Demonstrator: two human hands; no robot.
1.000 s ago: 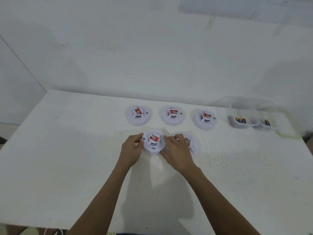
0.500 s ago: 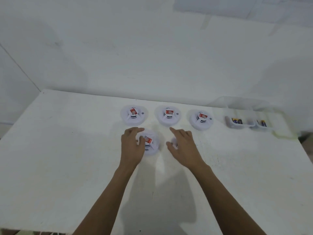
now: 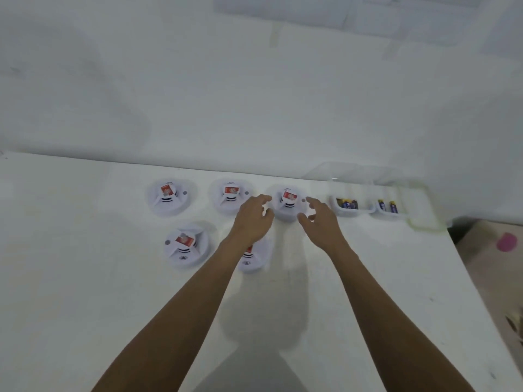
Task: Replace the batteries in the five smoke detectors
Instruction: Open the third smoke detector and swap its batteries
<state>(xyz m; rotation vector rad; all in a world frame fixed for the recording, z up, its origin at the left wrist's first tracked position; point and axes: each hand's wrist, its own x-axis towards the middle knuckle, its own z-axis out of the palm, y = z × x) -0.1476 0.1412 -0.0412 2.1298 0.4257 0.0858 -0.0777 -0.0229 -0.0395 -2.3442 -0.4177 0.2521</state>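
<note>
Five white round smoke detectors lie on the white table, each with a red battery on top. Three form a back row: left (image 3: 169, 200), middle (image 3: 229, 197) and right (image 3: 288, 203). Two sit nearer: front left (image 3: 185, 247) and front right (image 3: 256, 257), the latter partly hidden under my left forearm. My left hand (image 3: 252, 219) and my right hand (image 3: 319, 220) hover on either side of the back right detector, fingers relaxed and spread, holding nothing.
Two small clear trays with dark blue batteries stand at the back right, one (image 3: 349, 212) beside the detectors and one (image 3: 386, 213) further right. The table's right edge (image 3: 464, 264) drops to a beige floor with a pink object (image 3: 507, 242). A white wall rises behind.
Both hands left the front detectors and moved back and right, now flanking the back right detector. The view has shifted rightward.
</note>
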